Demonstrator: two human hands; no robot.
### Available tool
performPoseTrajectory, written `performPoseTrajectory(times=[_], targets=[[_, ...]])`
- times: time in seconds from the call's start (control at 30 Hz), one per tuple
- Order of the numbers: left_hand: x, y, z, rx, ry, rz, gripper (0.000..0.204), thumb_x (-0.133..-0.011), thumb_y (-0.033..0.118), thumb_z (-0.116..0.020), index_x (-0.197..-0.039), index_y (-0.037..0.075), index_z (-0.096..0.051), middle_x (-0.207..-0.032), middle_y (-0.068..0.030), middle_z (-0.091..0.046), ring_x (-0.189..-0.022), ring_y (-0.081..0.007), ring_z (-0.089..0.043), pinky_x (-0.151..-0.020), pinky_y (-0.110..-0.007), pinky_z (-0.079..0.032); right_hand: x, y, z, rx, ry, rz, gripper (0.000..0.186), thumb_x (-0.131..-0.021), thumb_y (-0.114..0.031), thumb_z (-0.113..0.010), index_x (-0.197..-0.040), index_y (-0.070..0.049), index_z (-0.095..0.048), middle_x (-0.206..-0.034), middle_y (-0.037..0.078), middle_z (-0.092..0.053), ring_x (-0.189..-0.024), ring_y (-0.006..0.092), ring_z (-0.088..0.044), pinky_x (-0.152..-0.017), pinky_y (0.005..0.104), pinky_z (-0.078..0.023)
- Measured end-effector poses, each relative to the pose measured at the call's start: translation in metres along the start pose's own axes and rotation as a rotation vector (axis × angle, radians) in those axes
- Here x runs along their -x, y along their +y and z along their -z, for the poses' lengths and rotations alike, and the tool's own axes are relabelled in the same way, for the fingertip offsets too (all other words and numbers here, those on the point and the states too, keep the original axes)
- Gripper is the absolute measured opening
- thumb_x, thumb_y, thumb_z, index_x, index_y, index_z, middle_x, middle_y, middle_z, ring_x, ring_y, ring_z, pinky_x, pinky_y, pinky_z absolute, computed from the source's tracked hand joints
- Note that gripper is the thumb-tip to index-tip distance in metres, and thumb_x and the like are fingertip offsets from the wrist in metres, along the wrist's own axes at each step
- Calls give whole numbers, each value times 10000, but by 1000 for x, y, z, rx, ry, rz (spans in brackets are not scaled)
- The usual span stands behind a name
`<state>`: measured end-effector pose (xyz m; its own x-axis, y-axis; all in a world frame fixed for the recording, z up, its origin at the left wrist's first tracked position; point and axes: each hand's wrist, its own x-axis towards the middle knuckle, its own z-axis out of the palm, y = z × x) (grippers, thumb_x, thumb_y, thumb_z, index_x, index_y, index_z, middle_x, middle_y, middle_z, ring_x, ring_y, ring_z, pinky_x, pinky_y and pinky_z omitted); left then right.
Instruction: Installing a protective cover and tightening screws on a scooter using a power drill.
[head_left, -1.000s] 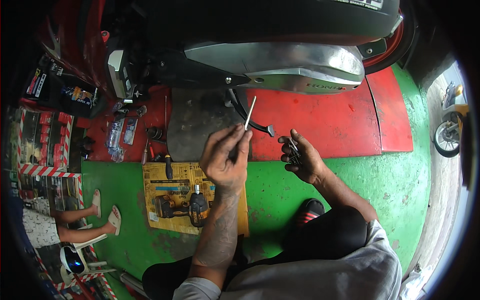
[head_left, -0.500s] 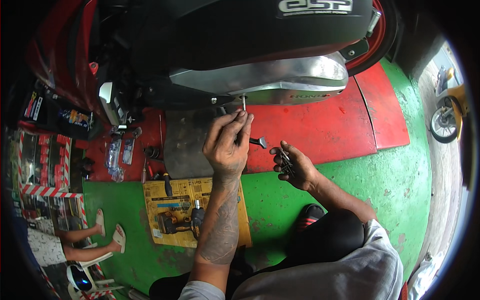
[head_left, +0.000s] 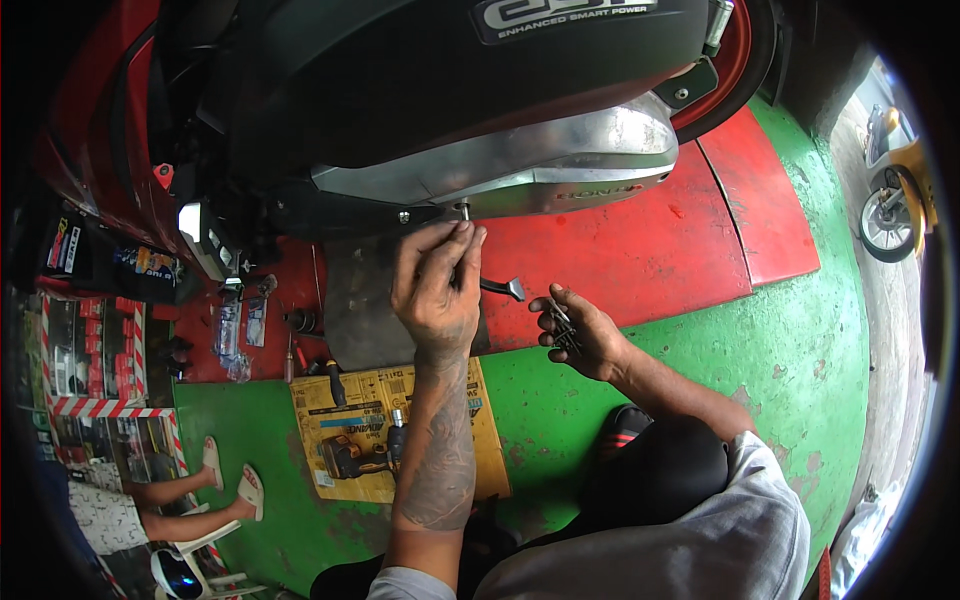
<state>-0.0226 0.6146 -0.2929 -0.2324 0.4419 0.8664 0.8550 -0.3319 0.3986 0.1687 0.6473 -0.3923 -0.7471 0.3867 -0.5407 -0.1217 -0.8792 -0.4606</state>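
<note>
The silver-grey engine cover [head_left: 520, 165] of a motor scooter [head_left: 400, 90] lies ahead of me. Between thumb and fingertips, my left hand [head_left: 437, 285] pinches a thin bolt [head_left: 465, 213], its far end in a hole at the cover's lower edge. To the left of that hole, another bolt head [head_left: 404, 216] shows on the scooter. My right hand [head_left: 590, 342] is held lower and to the right, palm up, fingers curled round several loose bolts [head_left: 564, 328]. Beyond it, a black tool handle [head_left: 504, 288] sticks out beside my left hand, partly hidden.
A cordless drill [head_left: 352, 456] and a yellow-black screwdriver [head_left: 336, 384] lie on flattened cardboard [head_left: 400, 385]. Small plastic packets [head_left: 230, 330] rest on the red platform [head_left: 620, 250]. Another person's legs [head_left: 190, 500] are at the lower left, near a glass display case [head_left: 100, 350].
Less of the bolt's shank shows, and my left hand is closer to the cover. The whole view has shifted slightly. My right hand still holds the loose bolts.
</note>
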Motion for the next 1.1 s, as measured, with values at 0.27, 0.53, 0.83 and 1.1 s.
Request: performPoseTrajectory(times=[0.27, 0.53, 0.83, 1.1], targets=[[3, -15, -7, -111, 24, 3, 288, -801, -9, -865, -1066, 40, -761, -1078, -72, -551, -822, -133, -609, -655, -260, -551, 2, -3, 0, -35, -16, 30, 437, -1048, -563, -498, -1082, -154, -650, -781, -61, -554, -728, 123, -570, -561, 265, -389], [19, 13, 2, -233, -166, 239, 407, -882, 33, -788, -1282, 77, -722, -1073, -74, -553, -757, -109, -562, -625, -251, -493, 4, -11, 2, -288, -166, 171, 710, -1006, -674, -454, -1355, -64, -559, -1092, 63, -659, -1031, 249, -669, -887, 392, -546], [60, 66, 4, 128, -892, 303, 332, -856, 101, -808, -1179, 93, -730, -1029, -55, -651, -896, -206, -706, -765, -350, -589, 11, -19, -5, -353, -217, 263, 725, -1033, -649, -382, -1432, -50, -471, -1385, 170, -570, -1282, 300, -583, -1095, 484, -485], [71, 48, -7, 49, -948, -35, 223, -822, 63, -800, -1043, 80, -774, -987, -66, -654, -867, -229, -687, -757, -355, -586, 2, -12, 7, -408, -233, 289, 383, -1101, -421, -368, -1098, -93, -566, -1232, 158, -654, -1186, 309, -639, -1066, 471, -509]])
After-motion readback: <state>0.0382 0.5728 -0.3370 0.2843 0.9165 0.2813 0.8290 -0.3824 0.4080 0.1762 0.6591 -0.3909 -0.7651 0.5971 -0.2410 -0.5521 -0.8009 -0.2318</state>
